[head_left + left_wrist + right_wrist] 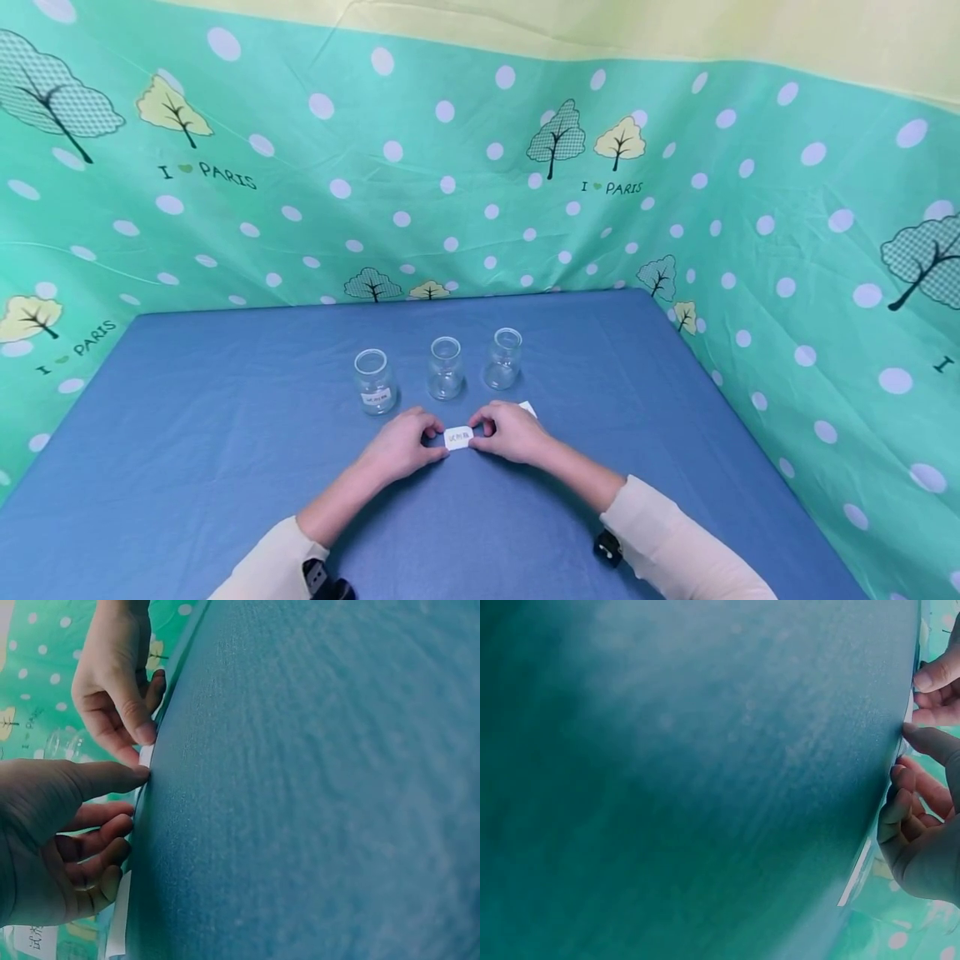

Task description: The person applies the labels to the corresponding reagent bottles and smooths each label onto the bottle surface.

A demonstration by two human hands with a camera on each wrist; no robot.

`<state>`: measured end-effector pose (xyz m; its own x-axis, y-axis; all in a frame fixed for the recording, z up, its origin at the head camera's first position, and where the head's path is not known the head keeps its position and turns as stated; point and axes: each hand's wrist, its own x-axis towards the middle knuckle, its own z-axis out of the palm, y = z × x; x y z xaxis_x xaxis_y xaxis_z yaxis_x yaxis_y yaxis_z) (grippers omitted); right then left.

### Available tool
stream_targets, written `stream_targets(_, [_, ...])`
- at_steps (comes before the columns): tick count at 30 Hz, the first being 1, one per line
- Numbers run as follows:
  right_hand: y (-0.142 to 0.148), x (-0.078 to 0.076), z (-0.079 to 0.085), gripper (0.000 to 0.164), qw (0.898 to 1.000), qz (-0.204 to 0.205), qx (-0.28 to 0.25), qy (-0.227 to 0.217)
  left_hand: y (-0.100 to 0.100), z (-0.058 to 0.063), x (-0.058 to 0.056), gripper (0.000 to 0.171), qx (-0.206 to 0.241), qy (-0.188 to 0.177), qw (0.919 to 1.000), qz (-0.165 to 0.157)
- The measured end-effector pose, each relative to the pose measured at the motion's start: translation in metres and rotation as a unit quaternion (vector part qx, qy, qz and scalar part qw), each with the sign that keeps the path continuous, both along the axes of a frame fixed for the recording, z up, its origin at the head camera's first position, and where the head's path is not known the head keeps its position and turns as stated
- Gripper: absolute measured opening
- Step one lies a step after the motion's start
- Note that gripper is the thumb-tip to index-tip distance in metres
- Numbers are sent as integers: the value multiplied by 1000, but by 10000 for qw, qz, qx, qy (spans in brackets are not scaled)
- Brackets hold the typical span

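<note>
A small white label [459, 437] with handwritten characters lies between the two hands, low over the blue tabletop. The left hand [402, 443] pinches its left end, thumb at the near corner and forefinger at the far one. At the opposite end, the right hand [512, 432] pinches it the same way. From the left wrist, the label [146, 755] shows as a thin white edge between the fingertips. Just beyond the left hand stands a clear glass jar [374, 371] bearing a similar handwritten label [377, 398].
Two more clear glass jars, the middle one [446, 371] and the right one [503, 360], stand in the row behind the hands. Another white piece of paper [528, 408] shows partly behind the right hand. A green dotted curtain [465, 225] borders the blue-covered table [225, 467].
</note>
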<state>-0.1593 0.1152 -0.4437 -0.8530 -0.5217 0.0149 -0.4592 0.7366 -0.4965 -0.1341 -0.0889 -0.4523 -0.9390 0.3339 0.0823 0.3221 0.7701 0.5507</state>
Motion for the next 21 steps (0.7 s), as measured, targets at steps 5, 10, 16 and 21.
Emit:
stream_targets(5, [1,-1,-2,18,9999,74,-98,2,0,0,0,26,78,-10,10000,7])
stream_targets(10, [3,-3,0,18,9998,60,-183,-6,-3,0,-2,25,392,79,9992,-65])
stream_targets(16, [6,-5,5,18,9992,-89,-362,-114,-9,4,-4,22,981,-298,9947,-44])
stream_targets(21, [9,-5,11,19,9977,-128,-620,-251,-10,6,-5,22,1610,-1120,9806,43])
